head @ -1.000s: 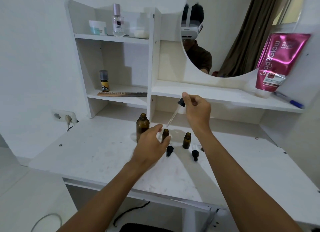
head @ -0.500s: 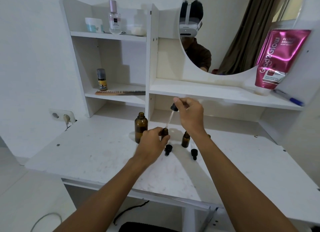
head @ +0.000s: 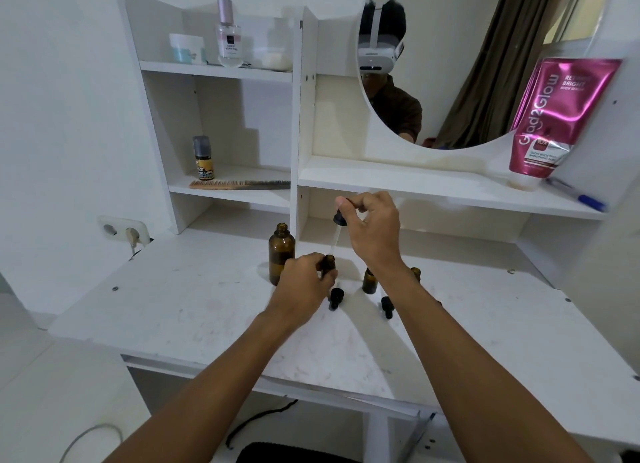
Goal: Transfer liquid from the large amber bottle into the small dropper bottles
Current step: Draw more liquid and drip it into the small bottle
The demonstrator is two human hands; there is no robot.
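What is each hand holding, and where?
Right hand pinches the dropper by its black bulb; left hand grips a small dropper bottle around its body.

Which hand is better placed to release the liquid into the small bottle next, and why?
Right, probably. The right hand pinches the bulb of the dropper, whose glass tip sits at the mouth of the small dropper bottle. The left hand grips that bottle and looks busy steadying it.
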